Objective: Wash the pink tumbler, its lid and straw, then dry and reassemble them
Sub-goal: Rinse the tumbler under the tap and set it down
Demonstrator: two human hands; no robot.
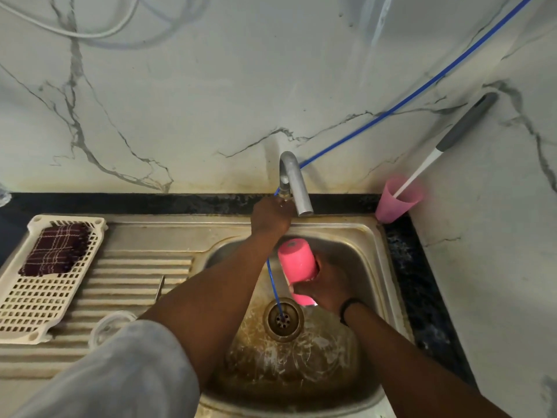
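Note:
My right hand (pixel 324 289) grips the pink tumbler (pixel 297 260) over the steel sink (pixel 373 236), its closed base pointing up toward the tap and its mouth hidden behind my fingers. My left hand (pixel 269 217) reaches to the base of the grey tap (pixel 291 179) and closes round the tap handle there. A clear lid (pixel 110 325) lies on the ribbed drainboard (pixel 129 276), partly hidden by my left sleeve. A thin straw (pixel 159 288) lies on the drainboard ribs beside my left forearm.
A cream plastic basket (pixel 36 309) with a dark checked cloth (pixel 57 251) stands on the drainboard's left. A pink cup (pixel 394 203) holding a long brush (pixel 452 137) sits in the back right corner. A blue hose (pixel 391 107) runs from the tap into the drain (pixel 283 319).

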